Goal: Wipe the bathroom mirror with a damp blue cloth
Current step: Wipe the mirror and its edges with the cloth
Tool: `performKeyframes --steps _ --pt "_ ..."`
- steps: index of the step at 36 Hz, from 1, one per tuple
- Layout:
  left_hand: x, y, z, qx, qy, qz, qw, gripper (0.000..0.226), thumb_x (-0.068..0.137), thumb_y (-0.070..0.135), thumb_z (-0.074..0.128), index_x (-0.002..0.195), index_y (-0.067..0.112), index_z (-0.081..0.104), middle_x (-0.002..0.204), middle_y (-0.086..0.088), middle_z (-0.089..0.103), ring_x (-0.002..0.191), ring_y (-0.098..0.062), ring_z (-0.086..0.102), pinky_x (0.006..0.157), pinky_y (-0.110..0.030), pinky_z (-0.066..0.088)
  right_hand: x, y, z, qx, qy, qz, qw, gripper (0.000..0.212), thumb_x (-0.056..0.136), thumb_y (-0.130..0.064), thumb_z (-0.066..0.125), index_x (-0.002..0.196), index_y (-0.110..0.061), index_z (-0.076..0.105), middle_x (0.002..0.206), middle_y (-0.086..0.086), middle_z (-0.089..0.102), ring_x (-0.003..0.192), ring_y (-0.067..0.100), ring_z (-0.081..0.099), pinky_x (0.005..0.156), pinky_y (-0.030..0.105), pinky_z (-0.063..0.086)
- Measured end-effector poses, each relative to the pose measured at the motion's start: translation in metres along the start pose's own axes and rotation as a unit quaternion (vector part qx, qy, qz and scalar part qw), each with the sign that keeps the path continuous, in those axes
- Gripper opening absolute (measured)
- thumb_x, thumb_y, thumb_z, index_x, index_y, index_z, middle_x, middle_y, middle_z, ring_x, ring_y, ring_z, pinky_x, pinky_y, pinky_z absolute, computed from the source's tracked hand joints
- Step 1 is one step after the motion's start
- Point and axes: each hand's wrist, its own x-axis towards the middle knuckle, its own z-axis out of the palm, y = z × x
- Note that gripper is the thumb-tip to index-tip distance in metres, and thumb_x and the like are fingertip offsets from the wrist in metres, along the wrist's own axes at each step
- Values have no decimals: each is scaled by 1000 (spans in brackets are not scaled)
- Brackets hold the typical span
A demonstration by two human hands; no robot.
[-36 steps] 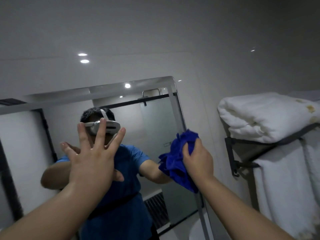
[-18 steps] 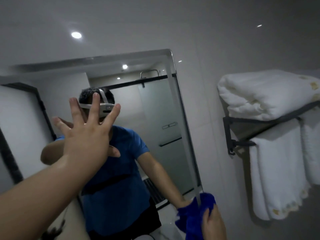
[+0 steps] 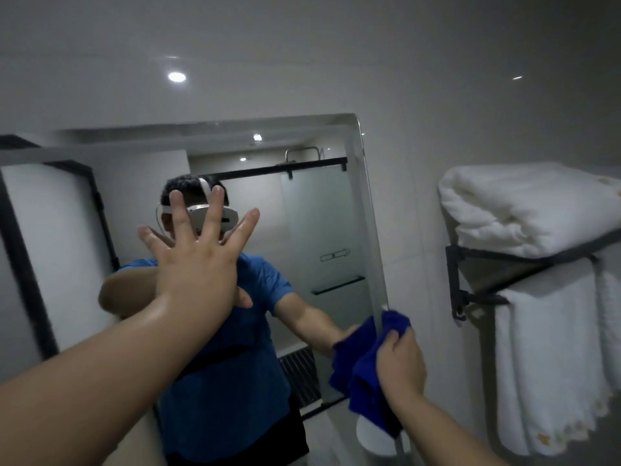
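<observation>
Mirror: we see a frameless rectangular wall mirror (image 3: 312, 210) with a rounded upper right corner, fixed to a pale grey wall; every place below is given from it.
Blue cloth: a bunched blue cloth (image 3: 366, 395) of soft pile lies against the mirror's right edge, low down. It is folded over that edge, and its reflection shows just inside the glass.
Right-hand grip: the right-hand grip (image 3: 400, 361) has its fingers curled round the blue cloth and clenches it. A tuft stands above the fingers, and a longer fold hangs below the wrist on the mirror side of the hand.
Left-hand grip: the left-hand grip (image 3: 198, 260) is spread wide, fingers straight and apart, with the palm towards the glass near the mirror's middle. Its reflection meets it at the thumb, so it looks laid on the glass, and it holds nothing.
Cloth to grips: the cloth sits inside the right-hand grip, well apart from the left-hand grip, which is higher and further left.
Reflection: in the glass we see a person in a blue shirt (image 3: 232, 381) and a frosted shower door (image 3: 319, 264).
Towel rack: right of the mirror, apart from its edge, a black metal wall rack (image 3: 452, 280) carries a folded white towel (image 3: 524, 210) on top, with a hanging white towel (image 3: 544, 364) below.
Lamp: above the mirror, a round recessed ceiling lamp (image 3: 176, 76) glows.
</observation>
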Motion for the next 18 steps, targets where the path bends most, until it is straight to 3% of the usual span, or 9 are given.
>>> performKeyframes --steps 3,6,11,14,18 --pt "-2 -1 2 -2 -1 -7 1000 149 56 91 72 157 51 -30 168 -10 -41 153 -61 -21 110 -88 17 23 -80 -16 -1 -5 -99 995 17 105 -37 41 99 -24 51 94 4 67 84 29 64 78 40 49" --pt "-1 -2 1 -2 3 -10 1000 150 56 91 73 158 51 -29 169 -10 -39 153 -61 -20 110 -89 17 58 -175 -35 -11 7 -155 988 35 105 -40 41 123 -14 56 120 20 70 111 44 66 99 50 52" --pt "-1 -2 2 6 10 -3 1000 150 56 92 71 159 49 -29 171 -12 -36 153 -62 -18 110 -88 20 104 -318 -62 -1 40 -229 973 43 105 -40 44 132 -9 56 131 21 68 120 43 65 102 48 51" --pt "-2 -1 4 12 15 -2 1000 150 55 93 69 159 48 -29 171 -12 -34 153 -62 -16 111 -88 22 115 -340 -64 1 52 -245 968 44 106 -43 42 131 -9 55 124 16 70 114 39 67 94 44 52" --pt "-1 -2 6 9 18 0 1000 150 55 94 68 158 48 -30 171 -12 -35 153 -62 -16 111 -88 21 112 -298 -58 -19 79 -268 960 43 107 -47 41 125 -11 57 115 20 74 106 43 69 89 46 53"
